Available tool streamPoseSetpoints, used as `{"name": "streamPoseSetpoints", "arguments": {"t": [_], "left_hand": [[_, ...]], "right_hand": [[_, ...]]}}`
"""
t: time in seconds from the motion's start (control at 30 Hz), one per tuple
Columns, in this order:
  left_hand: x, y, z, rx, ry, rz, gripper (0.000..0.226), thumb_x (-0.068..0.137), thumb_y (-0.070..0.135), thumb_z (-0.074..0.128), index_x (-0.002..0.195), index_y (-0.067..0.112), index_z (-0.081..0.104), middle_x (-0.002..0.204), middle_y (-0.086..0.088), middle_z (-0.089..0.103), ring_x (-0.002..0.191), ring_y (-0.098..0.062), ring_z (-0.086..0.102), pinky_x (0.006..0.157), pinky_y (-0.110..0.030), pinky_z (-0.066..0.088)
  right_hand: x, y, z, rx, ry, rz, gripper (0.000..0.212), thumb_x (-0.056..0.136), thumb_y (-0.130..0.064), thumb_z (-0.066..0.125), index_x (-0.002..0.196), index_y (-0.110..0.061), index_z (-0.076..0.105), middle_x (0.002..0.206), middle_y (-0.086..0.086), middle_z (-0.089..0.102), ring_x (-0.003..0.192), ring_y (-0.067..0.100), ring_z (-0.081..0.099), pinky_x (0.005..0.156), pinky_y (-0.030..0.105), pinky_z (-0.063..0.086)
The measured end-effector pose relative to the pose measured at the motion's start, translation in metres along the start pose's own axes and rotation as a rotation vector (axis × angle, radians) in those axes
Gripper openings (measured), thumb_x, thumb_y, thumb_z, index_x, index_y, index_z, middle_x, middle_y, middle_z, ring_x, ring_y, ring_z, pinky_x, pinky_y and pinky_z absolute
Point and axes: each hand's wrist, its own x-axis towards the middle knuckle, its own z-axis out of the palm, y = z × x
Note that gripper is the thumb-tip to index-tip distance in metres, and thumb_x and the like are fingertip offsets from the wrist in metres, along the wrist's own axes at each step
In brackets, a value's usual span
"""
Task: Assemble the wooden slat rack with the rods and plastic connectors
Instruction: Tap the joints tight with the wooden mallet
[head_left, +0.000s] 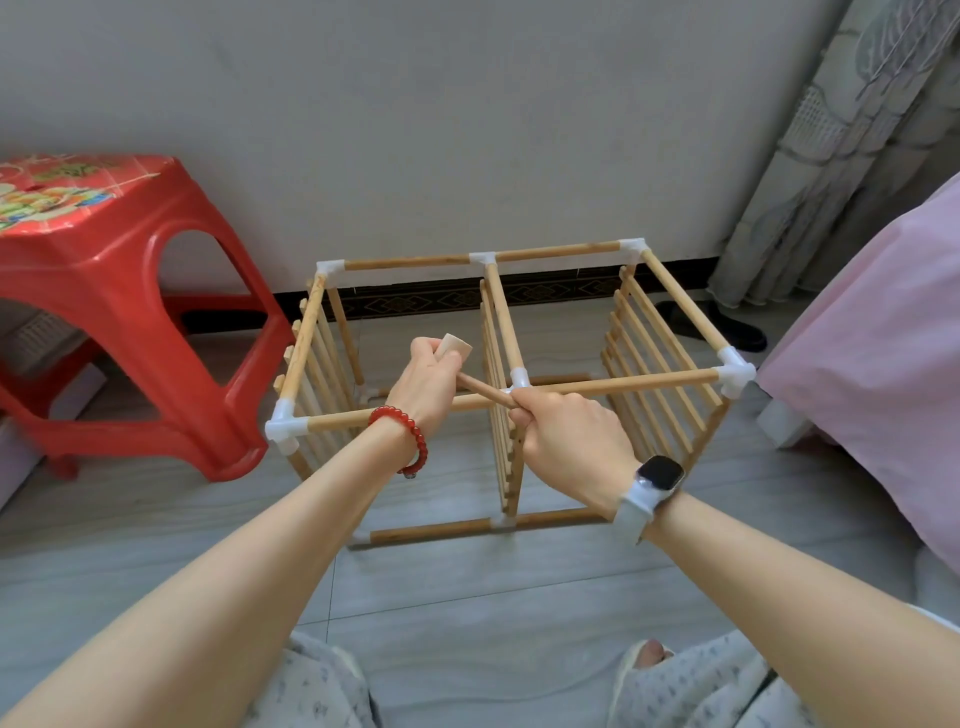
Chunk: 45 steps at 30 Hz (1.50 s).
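1. The fingers (441, 358) of the left hand (431, 382) curl round a small wooden mallet (457, 349); its pale head pokes out above the fist, and its handle (483, 391) slants toward 4 o'clock.
2. The right hand (569, 441) closes over the far end of that handle, right at the front top rod (623, 383) of the rack (498, 384). Its fingertips are tucked under, so whether it also grips the rod cannot be told.
3. The rack stands on the tiled floor (467, 582) at centre frame, with slatted panels left, middle and right, joined by white plastic connectors (284, 423).
4. The middle connector (519, 378) on the front rod is partly hidden by the handle.
5. At 9 o'clock stands a red stool (119, 291), cut off by the frame edge; at 3 o'clock, a pink bed cover (878, 332).
6. A dark shape by the wall at 2 o'clock is hard to identify.
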Motion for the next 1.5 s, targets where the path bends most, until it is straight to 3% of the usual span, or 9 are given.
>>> {"name": "streamPoseSetpoints", "arguments": {"t": [0.23, 0.4, 0.53, 0.7, 0.87, 1.07, 1.27, 1.43, 1.5], "left_hand": [[0.005, 0.006, -0.004, -0.293, -0.062, -0.03, 0.026, 0.1, 0.04, 0.033, 0.107, 0.015, 0.036, 0.091, -0.006, 0.048, 0.076, -0.013, 0.049, 0.07, -0.025, 0.042], [0.009, 0.002, 0.0, 0.022, 0.064, -0.037, 0.058, 0.097, 0.051, 0.029, 0.074, 0.004, 0.053, 0.061, -0.003, 0.051, 0.056, -0.015, 0.051, 0.056, -0.026, 0.038], [0.012, -0.004, 0.004, -0.085, 0.135, -0.271, 0.039, 0.096, 0.035, 0.033, 0.067, 0.01, 0.044, 0.06, -0.006, 0.05, 0.054, -0.019, 0.05, 0.057, -0.028, 0.044], [0.012, 0.005, 0.007, -0.04, 0.304, -0.288, 0.037, 0.093, 0.029, 0.035, 0.076, 0.007, 0.058, 0.075, -0.006, 0.058, 0.074, -0.024, 0.053, 0.072, -0.032, 0.039], [0.009, 0.016, 0.009, -0.015, 0.359, -0.15, 0.036, 0.095, 0.026, 0.033, 0.065, 0.016, 0.052, 0.076, -0.001, 0.059, 0.074, -0.019, 0.051, 0.071, -0.031, 0.033], [0.006, 0.018, 0.008, -0.145, 0.279, 0.072, 0.034, 0.093, 0.014, 0.039, 0.06, 0.015, 0.049, 0.064, 0.003, 0.051, 0.062, -0.012, 0.047, 0.063, -0.028, 0.039], [0.009, 0.005, 0.023, 0.005, -0.096, 0.14, 0.052, 0.088, 0.049, 0.015, 0.107, 0.019, 0.053, 0.112, -0.005, 0.054, 0.108, -0.024, 0.049, 0.095, -0.042, 0.04], [0.026, -0.027, 0.016, 0.64, -0.145, 0.071, 0.047, 0.098, 0.036, 0.034, 0.144, 0.028, 0.027, 0.144, 0.001, 0.038, 0.135, -0.023, 0.031, 0.111, -0.055, 0.017], [0.024, -0.037, 0.019, 0.822, -0.232, 0.07, 0.048, 0.099, 0.034, 0.033, 0.145, 0.029, 0.025, 0.146, 0.002, 0.035, 0.137, -0.022, 0.028, 0.112, -0.059, 0.009]], "right_hand": [[0.009, 0.0, -0.011, 0.86, -0.305, 0.27, 0.021, 0.099, -0.02, 0.043, 0.099, -0.02, 0.063, 0.07, 0.005, 0.042, 0.051, 0.011, 0.035, 0.043, 0.02, 0.03], [0.005, 0.009, 0.01, 0.258, -0.152, -0.035, 0.023, 0.099, -0.028, 0.039, 0.106, -0.021, 0.06, 0.083, 0.006, 0.062, 0.073, 0.024, 0.059, 0.067, 0.039, 0.051], [0.002, 0.015, 0.027, -0.251, 0.296, -0.24, 0.033, 0.093, -0.036, 0.034, 0.095, -0.02, 0.063, 0.058, -0.001, 0.058, 0.041, 0.021, 0.053, 0.036, 0.028, 0.042], [0.003, 0.008, 0.031, -0.201, 0.402, -0.23, 0.033, 0.09, -0.032, 0.037, 0.083, -0.019, 0.067, 0.045, -0.002, 0.048, 0.028, 0.021, 0.042, 0.031, 0.022, 0.026], [0.0, 0.005, 0.019, 0.089, 0.135, -0.082, 0.026, 0.1, -0.033, 0.035, 0.112, -0.028, 0.057, 0.083, 0.003, 0.066, 0.075, 0.03, 0.06, 0.059, 0.033, 0.041], [-0.001, 0.009, 0.01, 0.413, 0.06, -0.002, 0.021, 0.097, -0.03, 0.045, 0.107, -0.03, 0.063, 0.078, -0.007, 0.061, 0.079, 0.02, 0.057, 0.068, 0.036, 0.047], [0.01, 0.037, 0.01, 0.261, -0.15, 0.072, 0.009, 0.097, -0.024, 0.042, 0.095, -0.023, 0.051, 0.084, -0.002, 0.059, 0.08, 0.022, 0.059, 0.077, 0.045, 0.051], [0.009, 0.045, -0.026, 0.526, 0.516, 0.07, 0.011, 0.099, -0.021, 0.04, 0.105, -0.018, 0.048, 0.067, 0.0, 0.054, 0.054, 0.013, 0.053, 0.051, 0.027, 0.048], [0.0, 0.045, -0.009, 0.345, 0.409, 0.112, 0.018, 0.1, -0.023, 0.034, 0.113, -0.016, 0.044, 0.066, -0.004, 0.051, 0.053, 0.011, 0.053, 0.046, 0.021, 0.042]]}}
